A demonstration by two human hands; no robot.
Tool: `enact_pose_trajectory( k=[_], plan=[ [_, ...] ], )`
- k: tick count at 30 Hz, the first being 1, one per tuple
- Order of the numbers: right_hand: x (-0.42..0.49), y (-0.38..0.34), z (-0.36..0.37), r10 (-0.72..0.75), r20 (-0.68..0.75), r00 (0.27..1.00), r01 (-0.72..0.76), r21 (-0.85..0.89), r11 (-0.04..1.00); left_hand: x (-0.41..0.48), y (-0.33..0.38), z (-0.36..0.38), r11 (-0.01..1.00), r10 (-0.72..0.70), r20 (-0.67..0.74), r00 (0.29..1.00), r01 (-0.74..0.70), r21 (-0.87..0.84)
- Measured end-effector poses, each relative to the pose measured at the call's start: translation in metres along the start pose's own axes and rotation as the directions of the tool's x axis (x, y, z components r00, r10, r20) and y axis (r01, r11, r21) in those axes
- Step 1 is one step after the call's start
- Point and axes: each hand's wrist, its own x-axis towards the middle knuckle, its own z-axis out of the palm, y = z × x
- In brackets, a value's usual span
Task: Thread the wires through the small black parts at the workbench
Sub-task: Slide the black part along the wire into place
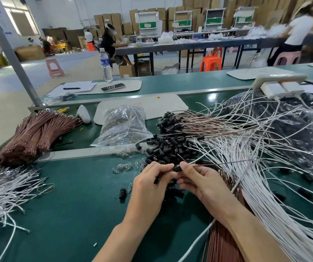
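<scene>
- I see both hands meet over the near middle of the green bench point(66, 205), close to my view, which I judge is so the fine wire end can be lined up with the hole
- My left hand point(151, 183) is curled, its fingertips pinching the left end of one small black part point(177, 168); a second dark piece shows under its fingers, though I cannot tell whether it is gripped
- My right hand point(199, 178) is closed in a pinch, thumb and forefinger on a thin wire point(218, 163) just right of the part; the wire runs off to the right
- The wire end touches the part; whether it is through yet is hidden by the fingers
- The heap of black parts point(168, 148) lies just beyond the hands, within easy reach, I judge, for the next pick
- The white wires point(265, 167) fan out on the right, beside the feeding hand
- Wires already capped in black point(168, 121) lie farther back, apart from the loose stock
- Banded brown wire bundles point(34, 133) sit far left, and a clear bag point(123, 125) lies between them and the capped wires
</scene>
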Motion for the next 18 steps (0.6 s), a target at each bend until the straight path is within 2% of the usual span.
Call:
enact_pose_trajectory(
  k=[3, 6, 9, 11, 15, 18],
  plan=[
    [0.0002, -0.0006, 0.0, -0.019, -0.002, 1.0, 0.019, 0.016, 1.0, 0.0011, 0.0021, 0.0002, 1.0, 0.014, 0.027, 1.0, -0.014, 0.004],
    [0.0024, -0.0017, -0.0026, -0.07, -0.094, 0.993, 0.075, 0.054, 0.996, 0.0006, 0.0046, 0.0008, 0.999, 0.019, 0.045, 0.999, -0.021, 0.038],
    [0.0033, -0.0001, -0.0045, -0.09, -0.149, 0.985, 0.099, 0.053, 0.994, -0.0016, 0.0049, 0.0011, 0.995, -0.05, 0.107, 0.993, 0.04, 0.091],
    [0.0029, 0.0016, -0.0032, -0.096, -0.133, 0.986, 0.095, -0.014, 0.995, -0.002, 0.0047, 0.001, 0.99, -0.102, 0.15, 0.983, 0.086, 0.109],
    [0.0023, 0.0031, -0.0006, -0.083, -0.05, 0.995, 0.079, -0.068, 0.995, -0.0007, 0.0067, 0.0027, 0.974, -0.115, 0.238, 0.964, 0.063, 0.216],
    [0.0036, 0.0035, -0.0014, -0.05, -0.063, 0.997, 0.045, -0.079, 0.996, 0.0003, 0.0072, 0.0031, 0.977, -0.128, 0.233, 0.964, 0.081, 0.198]
  ],
)
